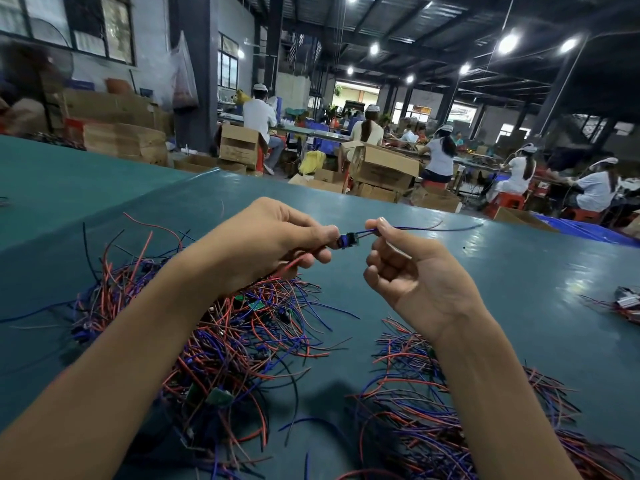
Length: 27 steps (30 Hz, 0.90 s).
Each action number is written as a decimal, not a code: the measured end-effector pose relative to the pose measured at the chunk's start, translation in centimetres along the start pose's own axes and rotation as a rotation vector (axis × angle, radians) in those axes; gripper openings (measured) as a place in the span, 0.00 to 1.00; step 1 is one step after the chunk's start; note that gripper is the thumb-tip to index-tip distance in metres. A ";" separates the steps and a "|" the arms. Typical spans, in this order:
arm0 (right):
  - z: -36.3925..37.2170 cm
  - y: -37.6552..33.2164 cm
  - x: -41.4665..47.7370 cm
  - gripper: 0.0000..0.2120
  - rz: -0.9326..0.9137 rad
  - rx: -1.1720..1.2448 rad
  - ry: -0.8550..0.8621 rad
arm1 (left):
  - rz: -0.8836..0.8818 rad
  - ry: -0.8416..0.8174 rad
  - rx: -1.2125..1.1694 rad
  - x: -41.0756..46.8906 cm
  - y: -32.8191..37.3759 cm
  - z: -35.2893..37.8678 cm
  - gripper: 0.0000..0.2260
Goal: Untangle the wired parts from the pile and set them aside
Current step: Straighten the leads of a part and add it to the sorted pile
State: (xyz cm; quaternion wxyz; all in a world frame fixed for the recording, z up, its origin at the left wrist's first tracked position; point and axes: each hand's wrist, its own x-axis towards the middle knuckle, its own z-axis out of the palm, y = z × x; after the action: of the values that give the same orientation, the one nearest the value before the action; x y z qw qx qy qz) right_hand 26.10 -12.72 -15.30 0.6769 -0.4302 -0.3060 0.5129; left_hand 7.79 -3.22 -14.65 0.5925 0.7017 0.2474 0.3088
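A small wired part (348, 239) with a green board and dark blue body hangs in the air between my hands, above the teal table. My left hand (273, 240) grips its left end and its red wires, which trail down to the tangled pile (221, 327) of red, blue and black wires with green boards. My right hand (412, 268) pinches the part's blue and red wires (433, 227) between thumb and forefinger; they stretch off to the right. A second heap of wires (433, 403) lies under my right forearm.
The teal table (519, 289) runs to its far edge about mid-frame. A small bundle of parts (627, 301) lies at the right edge. Beyond the table stand cardboard boxes (384, 168) and several seated workers at benches.
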 end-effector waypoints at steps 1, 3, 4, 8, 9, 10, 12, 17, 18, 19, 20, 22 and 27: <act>0.0 0.0 0.0 0.07 -0.002 -0.004 0.000 | -0.044 -0.036 -0.061 0.0 0.1 -0.2 0.10; 0.1 0.1 0.1 0.08 -0.004 -0.015 -0.001 | -0.113 -0.100 -0.140 0.0 0.1 -0.5 0.09; 0.2 0.2 0.1 0.07 -0.002 -0.017 -0.001 | -0.138 -0.128 -0.152 0.0 0.1 -0.7 0.09; 0.4 0.3 -0.1 0.07 -0.013 -0.018 0.006 | -0.167 -0.210 -0.076 -0.3 -0.2 -1.1 0.13; 0.4 0.1 -0.2 0.07 -0.038 -0.047 0.010 | -0.157 -0.224 -0.053 -0.5 -0.2 -1.1 0.15; 0.2 -0.2 -0.3 0.08 -0.077 -0.108 0.015 | -0.144 -0.227 -0.036 -0.6 -0.2 -1.0 0.15; -0.5 -1.3 -0.9 0.07 -0.183 -0.287 0.028 | -0.116 -0.195 0.002 -0.9 -0.1 -0.6 0.13; -4.7 -4.1 -4.1 0.12 -0.258 -0.440 0.127 | -0.044 -0.109 0.186 -1.9 -0.7 2.5 0.08; -6.0 -4.2 -5.0 0.15 -0.227 -0.458 0.172 | -0.045 -0.123 0.202 -2.1 -1.2 3.6 0.07; -7.4 -4.2 -6.1 0.16 -0.185 -0.471 0.223 | -0.046 -0.139 0.217 -2.4 -2.0 4.9 0.07; -9.0 -4.0 -7.3 0.15 -0.134 -0.467 0.273 | -0.036 -0.147 0.253 -2.6 -2.9 6.5 0.06; -12.3 -3.1 -9.7 0.10 -0.032 -0.418 0.386 | 0.050 -0.119 0.415 -2.9 -5.3 10.5 0.05; -17.7 0.9 -13.7 0.05 0.131 -0.298 0.646 | 0.207 -0.082 0.725 -4.5 -10.2 18.2 0.09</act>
State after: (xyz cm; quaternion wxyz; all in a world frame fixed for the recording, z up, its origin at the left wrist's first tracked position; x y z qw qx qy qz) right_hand 36.93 -30.52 -23.59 0.6345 -0.6825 -0.1196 0.3425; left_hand 18.11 -16.98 -27.24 0.2808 0.8989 0.2446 0.2310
